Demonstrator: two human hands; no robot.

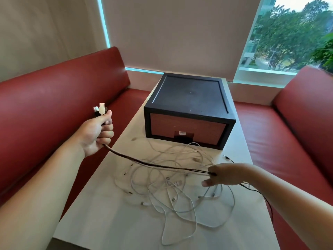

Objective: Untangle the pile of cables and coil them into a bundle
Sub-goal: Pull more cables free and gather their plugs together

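Observation:
My left hand (100, 131) is raised over the table's left edge and grips several cable plugs (100, 110), white and black, that stick up from the fist. A few dark and white cables (153, 164) run taut from it to my right hand (222, 175), which holds them between curled fingers low over the table. Under them a loose tangle of white cables (173, 192) lies spread on the white table (108, 213). A thin black cable (264, 197) trails off past my right forearm to the table's right edge.
A black box with a reddish wood-look front (189, 112) stands at the far end of the table. Red benches (54, 98) flank both sides. A window with blinds is behind.

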